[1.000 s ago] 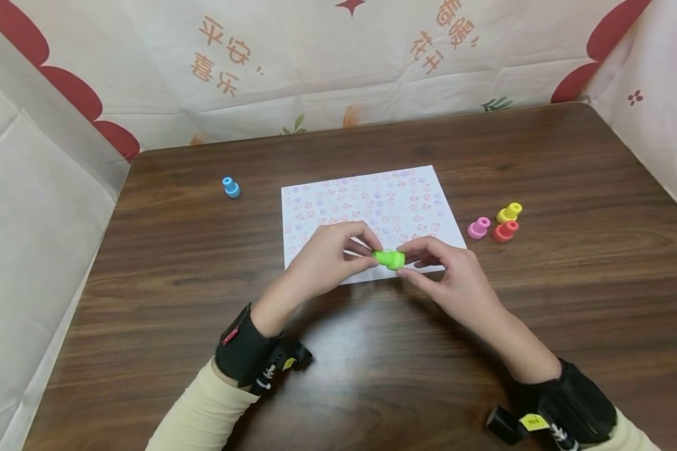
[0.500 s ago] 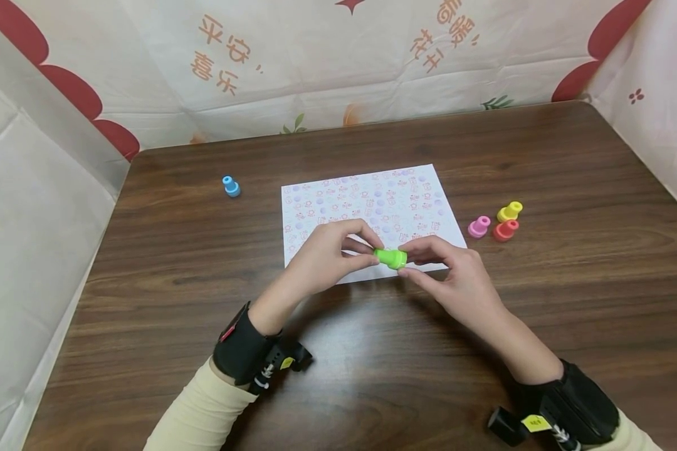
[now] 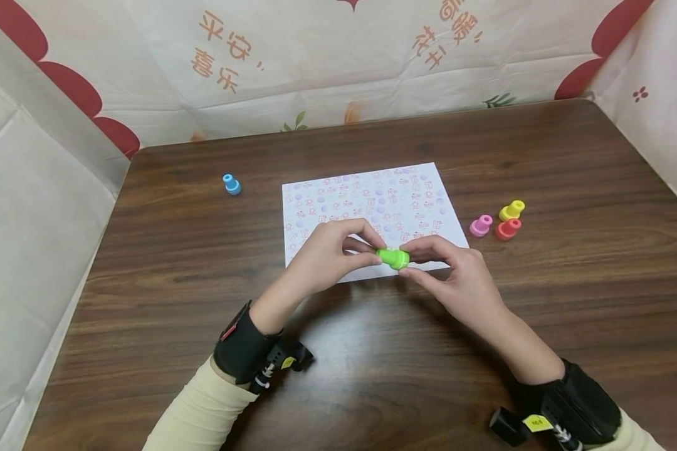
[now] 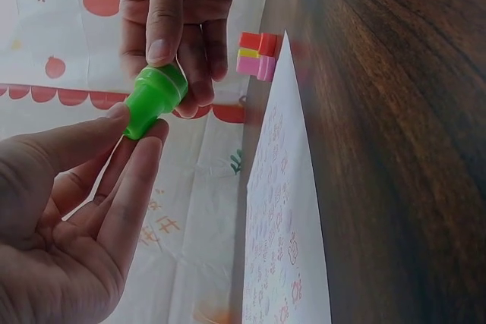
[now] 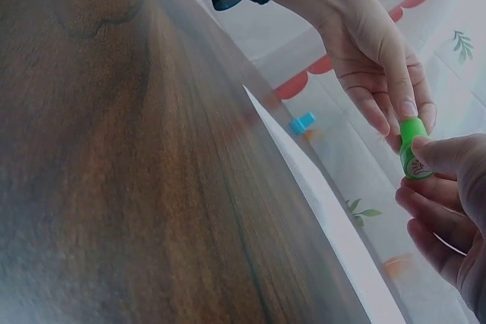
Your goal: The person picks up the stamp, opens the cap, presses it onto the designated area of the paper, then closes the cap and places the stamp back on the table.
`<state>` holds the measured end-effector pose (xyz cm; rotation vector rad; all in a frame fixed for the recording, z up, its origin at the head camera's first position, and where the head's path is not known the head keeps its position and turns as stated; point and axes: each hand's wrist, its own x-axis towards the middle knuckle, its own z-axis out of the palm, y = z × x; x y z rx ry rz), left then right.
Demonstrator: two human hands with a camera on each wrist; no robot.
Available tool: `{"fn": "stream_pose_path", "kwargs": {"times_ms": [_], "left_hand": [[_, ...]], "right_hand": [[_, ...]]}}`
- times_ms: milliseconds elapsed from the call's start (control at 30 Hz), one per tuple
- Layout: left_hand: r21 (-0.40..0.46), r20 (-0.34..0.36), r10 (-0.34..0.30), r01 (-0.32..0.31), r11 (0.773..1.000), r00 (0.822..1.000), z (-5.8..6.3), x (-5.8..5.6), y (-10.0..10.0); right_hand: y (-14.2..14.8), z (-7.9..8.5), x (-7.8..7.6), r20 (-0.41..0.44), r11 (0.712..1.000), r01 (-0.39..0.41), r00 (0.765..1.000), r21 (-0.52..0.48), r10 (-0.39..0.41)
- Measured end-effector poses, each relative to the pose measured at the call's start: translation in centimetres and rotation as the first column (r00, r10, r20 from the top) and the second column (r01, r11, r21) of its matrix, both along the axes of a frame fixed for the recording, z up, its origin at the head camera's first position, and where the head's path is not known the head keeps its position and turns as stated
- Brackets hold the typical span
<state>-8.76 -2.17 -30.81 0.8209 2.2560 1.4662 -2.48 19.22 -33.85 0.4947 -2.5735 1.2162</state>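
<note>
A bright green toy stamp [image 3: 393,259] is held sideways between both hands above the near edge of a printed sheet of paper [image 3: 350,194]. My left hand [image 3: 330,257] pinches its narrow handle end between thumb and fingers. At the wide end, my right hand [image 3: 457,275] grips it with thumb and fingertips. The right wrist view shows a round face with a small design on the wide end of the green stamp [image 5: 416,165]. In the left wrist view, the stamp [image 4: 156,96] is tilted, clear of the paper [image 4: 285,210].
To the right of the paper stand a pink stamp [image 3: 481,226], a yellow stamp [image 3: 511,211] and a red stamp [image 3: 508,230], close together. A blue stamp [image 3: 232,184] is on the left part of the brown wooden table [image 3: 163,250]. A patterned white cloth [image 3: 316,62] hangs behind.
Both hands keep their hold on the green stamp, which has shifted very slightly to the right in view. The other stamps and the paper stay in place.
</note>
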Motion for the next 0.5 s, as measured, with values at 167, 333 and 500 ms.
{"fn": "stream_pose_path", "kwargs": {"times_ms": [167, 333, 500], "left_hand": [[-0.019, -0.039, 0.009, -0.009, 1.000, 0.999, -0.04, 0.06, -0.01], [-0.025, -0.054, 0.013, -0.014, 1.000, 0.998, -0.05, 0.17, -0.12], [-0.033, -0.067, -0.002, 0.000, 0.999, 0.998, 0.05, 0.41, 0.03]], "right_hand": [[-0.09, 0.02, -0.04, 0.024, 1.000, -0.022, 0.999, 0.016, 0.022], [-0.29, 0.03, -0.05, 0.041, 0.999, -0.048, 0.998, 0.019, 0.047], [-0.60, 0.20, -0.12, 0.040, 0.997, -0.070, 0.997, 0.014, 0.069]]}}
